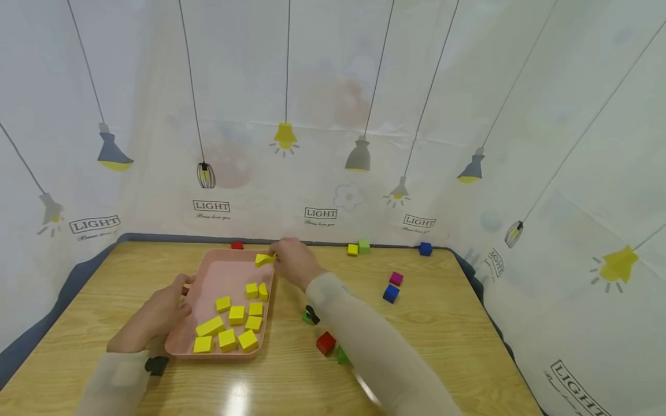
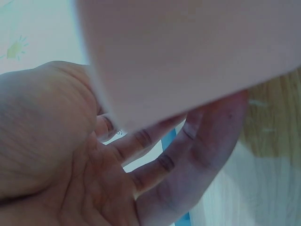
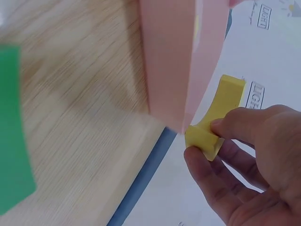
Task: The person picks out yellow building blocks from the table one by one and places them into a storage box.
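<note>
A pink tray (image 1: pixel 224 274) with several yellow blocks (image 1: pixel 236 315) in it lies on the left part of the table. My left hand (image 1: pixel 161 309) grips its left side; in the left wrist view the fingers (image 2: pixel 207 141) curl under the tray. Between thumb and fingers, my right hand (image 1: pixel 296 260) pinches a yellow arch-shaped block (image 3: pixel 225 99) at the tray's far right corner. Its curved inner side shows in the right wrist view, where it overlaps the tray's edge.
On the table right of the tray lie a red cube (image 1: pixel 326 343), green blocks (image 1: pixel 343 355) partly behind my right arm, a blue cube (image 1: pixel 391 293) and a magenta cube (image 1: pixel 396 278). Along the back edge sit another red block (image 1: pixel 237 245), a small yellow cube (image 1: pixel 352 249), a light green cube (image 1: pixel 363 247) and another blue cube (image 1: pixel 425 249).
</note>
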The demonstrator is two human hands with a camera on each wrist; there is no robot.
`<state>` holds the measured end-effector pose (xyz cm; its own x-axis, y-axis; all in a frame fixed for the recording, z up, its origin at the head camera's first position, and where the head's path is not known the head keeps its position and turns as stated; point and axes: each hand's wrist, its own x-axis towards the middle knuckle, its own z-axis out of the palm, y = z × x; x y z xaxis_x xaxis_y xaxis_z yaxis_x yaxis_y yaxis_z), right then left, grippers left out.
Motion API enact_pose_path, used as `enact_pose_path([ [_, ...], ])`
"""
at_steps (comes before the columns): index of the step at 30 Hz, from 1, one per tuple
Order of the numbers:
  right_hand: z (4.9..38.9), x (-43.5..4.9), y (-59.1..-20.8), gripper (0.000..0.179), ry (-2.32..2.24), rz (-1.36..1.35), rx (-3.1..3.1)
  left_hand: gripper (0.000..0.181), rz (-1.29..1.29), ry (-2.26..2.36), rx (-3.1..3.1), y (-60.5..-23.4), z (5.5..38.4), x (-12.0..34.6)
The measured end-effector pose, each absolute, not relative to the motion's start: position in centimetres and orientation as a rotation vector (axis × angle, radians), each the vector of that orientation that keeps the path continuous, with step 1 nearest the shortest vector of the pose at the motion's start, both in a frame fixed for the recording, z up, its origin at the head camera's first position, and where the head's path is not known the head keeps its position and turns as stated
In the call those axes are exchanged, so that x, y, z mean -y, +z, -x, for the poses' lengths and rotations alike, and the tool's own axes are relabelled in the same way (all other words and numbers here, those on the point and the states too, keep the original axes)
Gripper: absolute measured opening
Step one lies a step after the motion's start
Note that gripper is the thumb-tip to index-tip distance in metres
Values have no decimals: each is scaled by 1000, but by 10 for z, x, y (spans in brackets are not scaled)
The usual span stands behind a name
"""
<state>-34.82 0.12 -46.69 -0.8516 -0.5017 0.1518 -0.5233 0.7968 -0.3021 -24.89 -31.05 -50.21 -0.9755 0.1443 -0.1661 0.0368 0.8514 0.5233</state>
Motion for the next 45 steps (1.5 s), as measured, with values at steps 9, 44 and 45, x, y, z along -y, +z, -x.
enact_pose_path([
  [9, 338, 26, -463, 29, 523, -835, 2974, 68, -169, 796, -2844, -502, 250, 307],
  [44, 359, -61, -478, 44, 433, -718, 2887, 67, -165, 781, -2870, -501, 247, 307],
  [45, 360, -66, -478, 45, 443, -711, 2886, 67, -168, 782, -2872, -501, 247, 307],
])
